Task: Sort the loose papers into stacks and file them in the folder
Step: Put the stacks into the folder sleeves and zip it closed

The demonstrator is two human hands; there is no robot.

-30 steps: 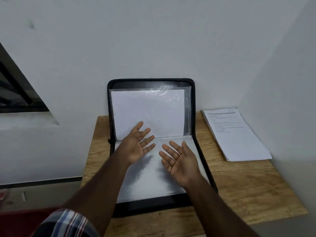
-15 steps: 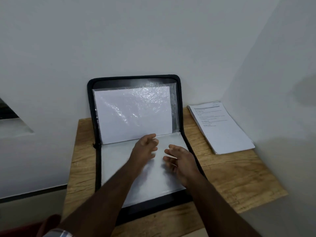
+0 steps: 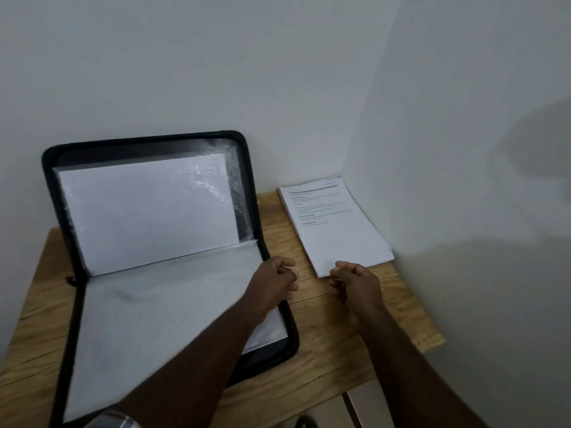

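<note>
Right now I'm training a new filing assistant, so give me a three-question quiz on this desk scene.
1. True or false: the black zip folder stands open, its upper half leaning on the wall.
2. Where does the paper stack lie? A) inside the folder B) on the wooden table, right of the folder C) on the floor
3. Fill in: the right hand is at the stack's ____ edge.

Key: 1 true; 2 B; 3 near. The left hand and the right hand have curled fingers and grip nothing.
</note>
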